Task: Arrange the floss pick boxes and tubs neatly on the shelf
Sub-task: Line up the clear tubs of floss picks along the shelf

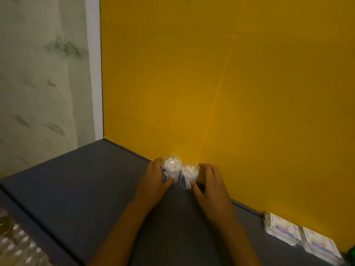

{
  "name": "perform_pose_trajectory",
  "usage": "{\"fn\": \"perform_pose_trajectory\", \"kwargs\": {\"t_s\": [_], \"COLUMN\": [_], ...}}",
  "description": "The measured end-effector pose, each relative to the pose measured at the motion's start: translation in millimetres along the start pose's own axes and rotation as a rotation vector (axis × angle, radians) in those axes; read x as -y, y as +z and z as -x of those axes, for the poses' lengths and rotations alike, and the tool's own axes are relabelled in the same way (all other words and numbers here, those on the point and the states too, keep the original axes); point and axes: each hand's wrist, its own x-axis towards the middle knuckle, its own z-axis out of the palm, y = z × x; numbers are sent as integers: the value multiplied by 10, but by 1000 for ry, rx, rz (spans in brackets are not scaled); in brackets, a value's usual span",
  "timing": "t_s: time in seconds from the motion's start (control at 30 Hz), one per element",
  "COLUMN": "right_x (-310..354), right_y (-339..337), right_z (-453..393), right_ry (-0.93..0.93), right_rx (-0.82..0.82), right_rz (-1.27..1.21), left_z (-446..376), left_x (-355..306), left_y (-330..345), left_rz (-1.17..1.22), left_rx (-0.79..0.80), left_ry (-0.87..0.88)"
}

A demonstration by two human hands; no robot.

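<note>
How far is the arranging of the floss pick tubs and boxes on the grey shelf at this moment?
Done, it seems: two flat white floss pick boxes lie side by side at the yellow back wall. In hand: the left hand and right hand each grip a clear round tub of white picks, set together on the grey shelf against that wall. Left: letting go; further stock is not visible.

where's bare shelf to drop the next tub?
Free: the grey shelf left of the two clear floss pick tubs, out to its left edge; also the strip along the yellow back panel between the right hand and the flat white boxes. Crowded: around the tubs, left hand included.
</note>
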Motion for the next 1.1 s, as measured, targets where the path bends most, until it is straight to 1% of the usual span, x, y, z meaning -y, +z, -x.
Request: {"fn": "perform_pose_trajectory", "kwargs": {"t_s": [0.23, 0.33, 0.43, 0.53, 0.7, 0.77, 0.9, 0.97, 1.03, 1.1], "right_x": [-114, -152, -178, -179, -198, -211, -243, -237, -225, -197], "right_y": [157, 160, 167, 180, 225, 240, 260, 259, 252, 239], "right_z": [-46, -35, -8, 4, 14, 15, 10, 6, 5, 11], "right_ry": [-4, -10, -11, -29, -32, -35, -26, -19, -21, -10], "right_rx": [-76, -100, -116, -116, -57, -35, -18, -17, -26, -28], "right_rz": [-12, -19, -20, 1, 12, 1, -5, -42, -99, -150], "left_z": [-174, -221, -220, -212, -185, -168, -164, -178, -192, -193], "left_x": [155, 169, 161, 138, 13, -53, -72, -67, -63, -61], "left_y": [257, 261, 189, 102, -70, -129, -143, -149, -143, -132], "left_rz": [79, 94, 162, 325, 786, 907, 1076, 1153, 1184, 1164], "left_rx": [-82, -92, -103, -127, -172, -153, -48, -24, -2, 21], "left_ry": [-12, -35, -48, -91, -126, -150, -233, -282, -300, -293]}}
